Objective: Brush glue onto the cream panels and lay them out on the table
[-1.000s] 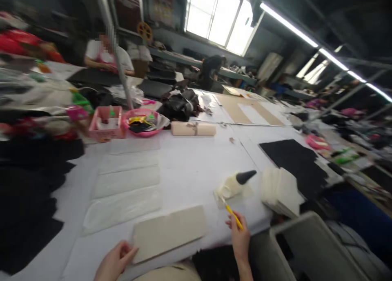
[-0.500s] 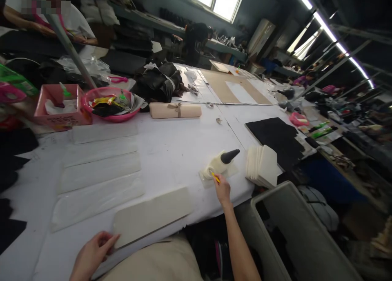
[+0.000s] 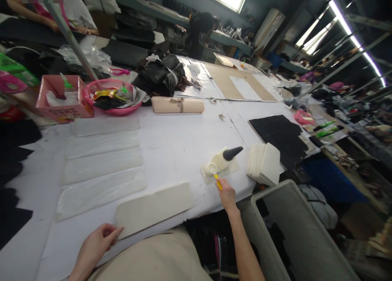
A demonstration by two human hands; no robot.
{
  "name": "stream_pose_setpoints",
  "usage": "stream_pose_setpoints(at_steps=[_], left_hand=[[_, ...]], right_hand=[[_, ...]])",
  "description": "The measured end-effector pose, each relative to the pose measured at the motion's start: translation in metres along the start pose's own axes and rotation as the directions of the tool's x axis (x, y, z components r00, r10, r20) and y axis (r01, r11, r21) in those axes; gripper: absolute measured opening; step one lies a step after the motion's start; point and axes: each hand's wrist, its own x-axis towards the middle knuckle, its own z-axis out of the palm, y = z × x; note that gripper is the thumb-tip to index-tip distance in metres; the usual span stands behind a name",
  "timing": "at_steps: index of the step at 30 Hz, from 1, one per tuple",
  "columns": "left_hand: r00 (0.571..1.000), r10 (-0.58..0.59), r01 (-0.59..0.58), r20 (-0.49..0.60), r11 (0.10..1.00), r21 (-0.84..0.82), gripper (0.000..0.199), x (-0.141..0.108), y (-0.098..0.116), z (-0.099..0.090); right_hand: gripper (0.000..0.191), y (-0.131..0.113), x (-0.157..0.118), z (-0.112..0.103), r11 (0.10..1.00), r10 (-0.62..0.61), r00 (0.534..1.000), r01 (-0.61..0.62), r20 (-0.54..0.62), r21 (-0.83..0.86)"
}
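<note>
My right hand (image 3: 227, 193) is closed on a yellow-handled brush (image 3: 218, 182), whose tip is at the mouth of a cream container (image 3: 216, 163) with a black cone (image 3: 232, 153) on it. At the near table edge lies a pale grey panel (image 3: 154, 207). My left hand (image 3: 99, 242) pinches its lower left corner between thumb and fingers. Several translucent, glossy strips (image 3: 101, 193) lie in a column at the left. Right of the container stands a stack of cream pads (image 3: 263, 163).
A pink box (image 3: 63, 103), a pink basket (image 3: 112, 97) and a tied beige roll (image 3: 177, 105) stand along the back. Black sheets (image 3: 277, 136) lie at the right, above a grey bin (image 3: 294, 232). A person (image 3: 73, 12) works at the upper left.
The view has shifted slightly. My right hand and the brush have drawn back a little from the container's mouth. My left hand remains at the panel's corner.
</note>
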Motion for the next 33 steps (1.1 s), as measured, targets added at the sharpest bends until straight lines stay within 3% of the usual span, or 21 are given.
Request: stream_pose_setpoints(at_steps=[3,6,8,11,14,18,22,24,27,33], left_hand=[[1.000,0.007,-0.007,0.008,0.999,0.046,0.049,-0.001,0.003,-0.003],[1.000,0.025,-0.025,0.002,0.995,0.099,0.046,-0.006,0.008,-0.006],[0.998,0.055,-0.052,-0.013,0.988,0.148,0.043,-0.009,0.013,-0.007],[0.995,0.085,-0.075,-0.042,0.976,0.204,0.039,-0.014,0.020,-0.008],[0.996,0.067,-0.057,-0.057,0.984,0.167,0.038,-0.017,0.023,-0.007],[0.999,0.044,-0.043,-0.027,0.997,0.060,0.037,-0.016,0.024,-0.006],[0.998,0.062,-0.060,-0.029,0.996,0.071,0.032,-0.014,0.024,-0.006],[0.996,0.077,-0.074,-0.033,0.993,0.091,0.031,-0.015,0.026,-0.007],[0.995,0.093,-0.086,-0.044,0.987,0.135,0.027,-0.019,0.030,-0.010],[0.984,0.150,-0.114,-0.097,0.945,0.306,0.020,-0.030,0.043,-0.016]], right_hand=[[0.028,-0.002,-0.008,0.000,0.992,0.063,0.996,-0.056,-0.065,0.109],[0.031,-0.007,-0.009,0.006,0.909,0.260,0.957,-0.199,-0.126,0.365],[0.035,-0.011,-0.005,0.013,0.757,0.438,0.892,-0.299,-0.112,0.581],[0.041,-0.018,0.001,0.022,0.487,0.621,0.782,-0.336,-0.049,0.806],[0.045,-0.026,0.000,0.025,0.326,0.703,0.711,-0.321,-0.001,0.889],[0.046,-0.032,-0.008,0.020,0.231,0.754,0.657,-0.298,0.023,0.926],[0.044,-0.037,-0.014,0.013,0.092,0.776,0.619,-0.304,0.123,0.948],[0.043,-0.044,-0.017,0.011,0.028,0.764,0.619,-0.313,0.182,0.949],[0.041,-0.068,-0.027,0.014,0.009,0.696,0.677,-0.340,0.238,0.940],[0.040,-0.151,-0.058,0.037,0.175,0.409,0.831,-0.478,0.378,0.861]])
